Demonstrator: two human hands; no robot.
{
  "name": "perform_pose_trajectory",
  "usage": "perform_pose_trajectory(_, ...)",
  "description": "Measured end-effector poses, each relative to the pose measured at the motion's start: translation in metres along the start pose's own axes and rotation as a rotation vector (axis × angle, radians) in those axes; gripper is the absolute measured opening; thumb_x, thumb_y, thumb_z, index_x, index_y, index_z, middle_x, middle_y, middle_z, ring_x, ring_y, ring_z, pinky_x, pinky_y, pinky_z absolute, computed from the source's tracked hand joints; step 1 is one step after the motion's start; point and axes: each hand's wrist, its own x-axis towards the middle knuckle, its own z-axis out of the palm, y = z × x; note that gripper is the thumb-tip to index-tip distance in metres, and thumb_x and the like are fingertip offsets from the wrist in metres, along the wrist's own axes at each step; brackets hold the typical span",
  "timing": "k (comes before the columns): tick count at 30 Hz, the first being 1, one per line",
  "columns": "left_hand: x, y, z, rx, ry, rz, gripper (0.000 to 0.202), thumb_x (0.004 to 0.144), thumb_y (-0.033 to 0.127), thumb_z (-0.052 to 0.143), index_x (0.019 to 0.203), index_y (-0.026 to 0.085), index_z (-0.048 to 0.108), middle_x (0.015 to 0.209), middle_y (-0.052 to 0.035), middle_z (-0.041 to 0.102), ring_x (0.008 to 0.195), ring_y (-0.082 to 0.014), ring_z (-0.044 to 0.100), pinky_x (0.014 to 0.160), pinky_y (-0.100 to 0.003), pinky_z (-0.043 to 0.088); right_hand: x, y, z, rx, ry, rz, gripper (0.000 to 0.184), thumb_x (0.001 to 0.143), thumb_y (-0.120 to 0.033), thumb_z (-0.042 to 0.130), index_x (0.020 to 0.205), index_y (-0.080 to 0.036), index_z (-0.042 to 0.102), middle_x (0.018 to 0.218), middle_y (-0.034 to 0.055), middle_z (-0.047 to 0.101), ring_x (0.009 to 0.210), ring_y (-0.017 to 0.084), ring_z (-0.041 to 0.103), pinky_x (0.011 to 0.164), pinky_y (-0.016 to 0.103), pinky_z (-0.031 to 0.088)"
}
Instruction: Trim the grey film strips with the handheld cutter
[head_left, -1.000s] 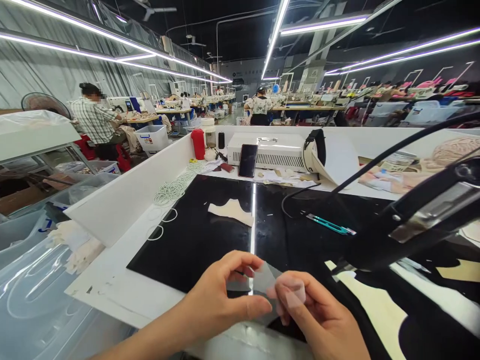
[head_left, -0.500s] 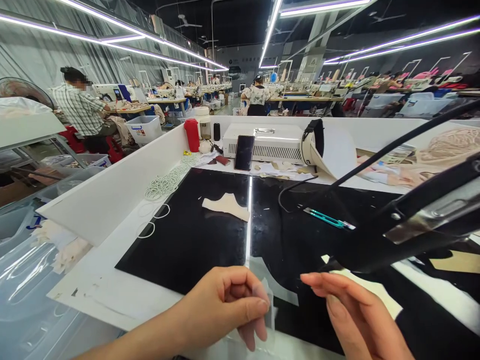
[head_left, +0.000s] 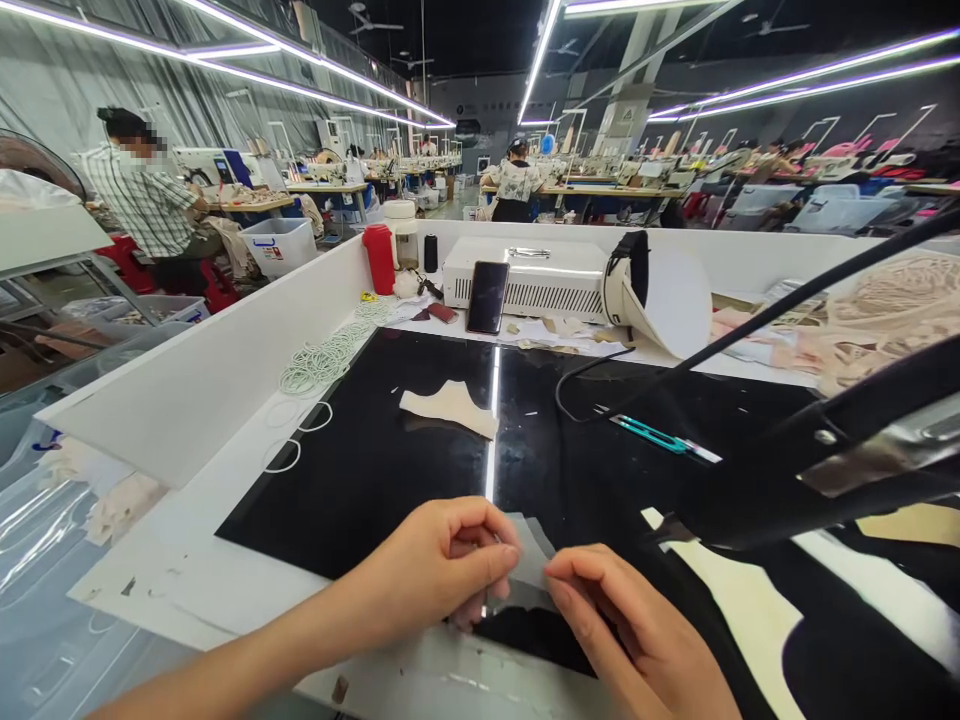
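My left hand (head_left: 439, 570) and my right hand (head_left: 622, 630) meet low in the middle of the view, both pinched on a small clear film piece (head_left: 529, 560) held just above the glossy black work surface (head_left: 375, 470). The left thumb and fingers grip its left edge, the right fingertips its right edge. A cream fabric piece (head_left: 450, 405) lies further back on the black surface. Teal snips (head_left: 660, 438) lie to the right of it.
A black lamp arm (head_left: 825, 470) juts in from the right. At the back stand a white machine (head_left: 532, 280), a leaning phone (head_left: 487, 297), a red bottle (head_left: 379, 258) and a white tape roll (head_left: 652, 295). White elastic rings (head_left: 319, 365) lie left. Other people sit at distant tables.
My right hand, which had let go and drawn away to the right, has come back and pinched the film again. The view has tilted down a little.
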Motion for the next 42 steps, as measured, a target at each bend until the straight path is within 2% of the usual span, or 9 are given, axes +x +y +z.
perform_pose_trajectory(3,0.003,-0.001,-0.001,0.161,0.08,0.041,0.02,0.095,0.038,0.066,0.107,0.021,0.067,0.08,0.0043,0.065,0.057,-0.0101,0.056,0.052,-0.021,0.045,0.005,0.008,0.001,-0.117,0.033,-0.118,0.022,0.108,-0.04,0.054,0.107,-0.029,0.073,0.095,0.0017,0.076,0.078,0.017,0.073,0.073,0.023,0.06)
perform_pose_trajectory(7,0.004,0.003,0.001,0.542,0.202,0.177,0.015,0.099,0.03,0.061,0.113,0.025,0.064,0.083,0.0059,0.066,0.063,-0.0106,0.056,0.06,-0.022,0.041,0.009,0.017,0.002,-0.21,0.024,-0.264,0.022,0.111,-0.034,0.051,0.117,-0.027,0.071,0.099,0.0035,0.077,0.083,0.017,0.076,0.075,0.023,0.062)
perform_pose_trajectory(10,0.004,0.002,0.004,0.783,0.242,0.231,0.009,0.101,0.023,0.061,0.11,0.024,0.061,0.08,0.0077,0.064,0.06,-0.011,0.053,0.06,-0.025,0.037,0.011,0.021,0.0,-0.346,-0.021,-0.359,0.022,0.111,-0.029,0.05,0.121,-0.025,0.069,0.101,0.0041,0.077,0.087,0.017,0.077,0.078,0.025,0.063)
perform_pose_trajectory(13,0.005,-0.004,0.006,1.01,0.262,0.282,0.003,0.103,0.021,0.061,0.102,0.023,0.059,0.079,0.0065,0.063,0.063,-0.0136,0.058,0.062,-0.027,0.037,0.01,0.025,-0.002,-0.484,-0.066,-0.406,0.022,0.11,-0.025,0.05,0.122,-0.024,0.069,0.101,0.0044,0.077,0.087,0.019,0.077,0.079,0.03,0.062)
perform_pose_trajectory(17,0.006,-0.012,0.007,1.205,0.258,0.364,0.014,0.105,0.019,0.059,0.09,0.021,0.058,0.083,0.0034,0.066,0.07,-0.016,0.064,0.062,-0.029,0.038,0.007,0.029,0.0,-0.55,-0.071,-0.451,0.022,0.11,-0.022,0.049,0.119,-0.023,0.069,0.098,0.0038,0.077,0.082,0.019,0.075,0.081,0.033,0.06)
perform_pose_trajectory(26,0.003,-0.018,0.006,1.258,0.265,0.423,0.017,0.104,0.018,0.062,0.088,0.02,0.059,0.082,0.0034,0.065,0.067,-0.0156,0.063,0.06,-0.029,0.038,0.006,0.033,0.002,-0.562,-0.127,-0.447,0.019,0.11,-0.022,0.051,0.12,-0.022,0.067,0.096,0.004,0.074,0.078,0.019,0.07,0.078,0.034,0.056)
perform_pose_trajectory(33,0.004,-0.016,0.005,1.267,0.265,0.42,0.017,0.104,0.018,0.061,0.087,0.02,0.059,0.08,0.0037,0.065,0.066,-0.0154,0.063,0.06,-0.03,0.04,0.006,0.028,0.005,-0.547,-0.113,-0.441,0.018,0.109,-0.02,0.051,0.117,-0.022,0.067,0.094,0.0041,0.073,0.077,0.019,0.068,0.074,0.034,0.054)
perform_pose_trajectory(39,0.002,-0.016,0.004,1.266,0.257,0.408,0.016,0.105,0.018,0.06,0.089,0.02,0.061,0.081,0.0032,0.065,0.068,-0.0159,0.064,0.06,-0.03,0.04,0.011,0.017,0.009,-0.525,-0.015,-0.456,0.027,0.112,-0.02,0.043,0.105,-0.021,0.069,0.084,0.0036,0.071,0.068,0.019,0.064,0.064,0.035,0.048)
perform_pose_trajectory(42,0.001,-0.017,0.004,1.252,0.255,0.415,0.016,0.105,0.018,0.06,0.089,0.02,0.061,0.081,0.0032,0.064,0.068,-0.0157,0.063,0.061,-0.029,0.04,0.011,0.018,0.009,-0.504,-0.046,-0.433,0.024,0.111,-0.019,0.046,0.106,-0.021,0.069,0.085,0.003,0.071,0.069,0.018,0.064,0.065,0.034,0.048)
